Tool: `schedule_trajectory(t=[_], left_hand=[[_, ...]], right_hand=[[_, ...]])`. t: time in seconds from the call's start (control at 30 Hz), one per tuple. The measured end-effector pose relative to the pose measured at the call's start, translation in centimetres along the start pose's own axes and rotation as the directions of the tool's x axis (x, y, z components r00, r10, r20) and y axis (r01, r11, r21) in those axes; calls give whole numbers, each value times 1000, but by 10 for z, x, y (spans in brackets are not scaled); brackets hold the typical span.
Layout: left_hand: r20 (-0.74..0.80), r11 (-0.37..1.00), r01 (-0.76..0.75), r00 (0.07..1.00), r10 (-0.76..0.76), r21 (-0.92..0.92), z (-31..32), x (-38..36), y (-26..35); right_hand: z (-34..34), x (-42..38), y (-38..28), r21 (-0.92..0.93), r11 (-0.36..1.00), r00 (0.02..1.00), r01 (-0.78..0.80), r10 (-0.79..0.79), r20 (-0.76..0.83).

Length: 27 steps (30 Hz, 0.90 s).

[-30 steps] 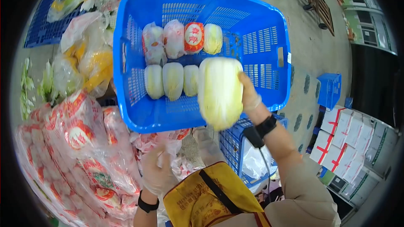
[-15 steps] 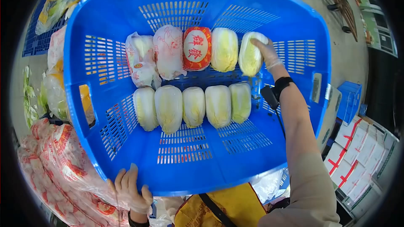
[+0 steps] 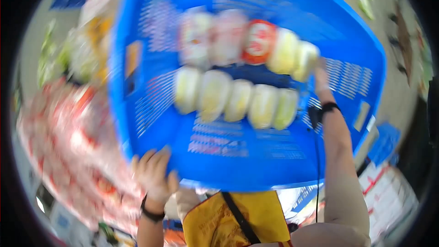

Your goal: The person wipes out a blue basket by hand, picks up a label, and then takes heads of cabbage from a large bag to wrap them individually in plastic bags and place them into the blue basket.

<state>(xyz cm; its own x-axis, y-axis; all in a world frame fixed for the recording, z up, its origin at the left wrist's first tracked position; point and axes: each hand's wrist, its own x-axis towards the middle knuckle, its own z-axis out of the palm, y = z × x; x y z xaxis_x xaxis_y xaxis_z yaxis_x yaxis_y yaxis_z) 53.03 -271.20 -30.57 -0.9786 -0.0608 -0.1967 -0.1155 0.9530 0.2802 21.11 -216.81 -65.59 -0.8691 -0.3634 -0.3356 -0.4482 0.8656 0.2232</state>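
A large blue plastic crate (image 3: 274,169) holds two rows of Chinese cabbages, some in printed wrapping. My right hand (image 3: 320,74), blurred and in a thin clear glove, is closed against the right side of the end cabbage (image 3: 305,61) in the far row; its fingertips are mostly hidden. That cabbage leans against a pale yellow cabbage (image 3: 283,51). Beside it stands a red-and-white wrapped cabbage (image 3: 259,41). Several bare cabbages, among them a greenish one (image 3: 286,109), form the near row. At the crate's near-left corner, my left hand (image 3: 153,171) lies by the rim with fingers stretched and thumb apart.
Large plastic bags with red print (image 3: 77,155) are piled left of the crate. White boxes with red tape (image 3: 384,192) and a small blue bin (image 3: 385,142) stand at right. A wooden cart (image 3: 401,41) and a loose leaf (image 3: 364,1) are on the floor.
The view has shifted and turned, so the crate appears farther right and tilted. The end cabbage now sits tight against its neighbour, with my right hand at its side rather than on top.
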Motion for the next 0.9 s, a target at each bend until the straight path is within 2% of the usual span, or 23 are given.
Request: schedule_trajectory(t=[0.03,0.1,0.13,0.17,0.2,0.27,0.33,0.37,0.43,0.47,0.5,0.53,0.6,0.63,0.67,0.7,0.73,0.77,0.83,0.87,0.9], left_hand=[[-59,1000,-3,998,4,26,-2,4,2],[-133,997,-8,991,-2,-73,0,-2,-4],[-131,993,17,991,-33,-118,-2,-1,-4],[-189,991,24,981,-49,-130,-2,-3,-3],[-228,985,30,971,-68,-167,2,-6,-4],[-300,972,-1,951,-72,-234,5,-9,-5],[-369,932,-85,928,-55,-353,3,-10,-5],[-383,928,-77,921,-74,-364,-1,-16,-17],[-559,752,-297,821,-114,-589,-4,-30,-30],[-572,755,-291,809,-134,-588,-10,-47,-46],[-573,748,-174,756,-315,-641,-16,-69,-63],[-554,712,-60,675,-487,-700,-22,-94,-79],[-445,569,144,482,-755,-810,-11,-162,-141],[-384,484,227,373,-845,-845,2,-205,-177],[-295,328,190,184,-938,-925,1,-249,-208],[-374,374,368,75,-924,-851,12,-299,-247],[-347,295,544,9,-938,-785,21,-355,-283],[-306,227,385,-157,-939,-895,33,-398,-317],[-342,114,594,-286,-895,-796,52,-477,-373],[-328,98,588,-299,-896,-803,54,-499,-395],[-194,23,538,-263,-945,-843,57,-516,-417]], right_hand=[[-19,-10,-7,12,1000,992,11,-9,-126],[-65,-31,-21,26,999,928,40,-27,-372],[-152,-39,-75,752,654,931,-78,317,-179],[-226,-48,-123,947,305,904,-101,426,-41],[-248,-53,-140,983,184,930,-4,363,-64],[-312,-64,-187,984,178,954,-10,295,-44],[-355,-74,-220,966,226,974,128,156,-166],[-401,-88,-257,885,397,963,243,14,-271],[-447,-107,-310,852,418,940,314,-14,-340],[-466,-117,-337,826,429,920,366,-31,-391],[-483,-128,-365,860,372,931,351,-41,-362],[-495,-143,-396,852,378,928,363,-70,-365],[-520,-166,-459,851,367,927,376,-152,-344],[-528,-178,-488,708,490,860,508,-338,-383],[-525,-188,-523,753,413,845,513,-399,-356],[-523,-199,-560,867,230,828,441,-476,-295],[-514,-213,-599,933,194,831,304,-532,-160],[-507,-229,-637,973,172,809,151,-587,-21],[-513,-264,-720,951,309,701,26,-684,203],[-493,-277,-759,958,283,648,39,-737,191],[-468,-288,-796,966,255,592,48,-786,178]])
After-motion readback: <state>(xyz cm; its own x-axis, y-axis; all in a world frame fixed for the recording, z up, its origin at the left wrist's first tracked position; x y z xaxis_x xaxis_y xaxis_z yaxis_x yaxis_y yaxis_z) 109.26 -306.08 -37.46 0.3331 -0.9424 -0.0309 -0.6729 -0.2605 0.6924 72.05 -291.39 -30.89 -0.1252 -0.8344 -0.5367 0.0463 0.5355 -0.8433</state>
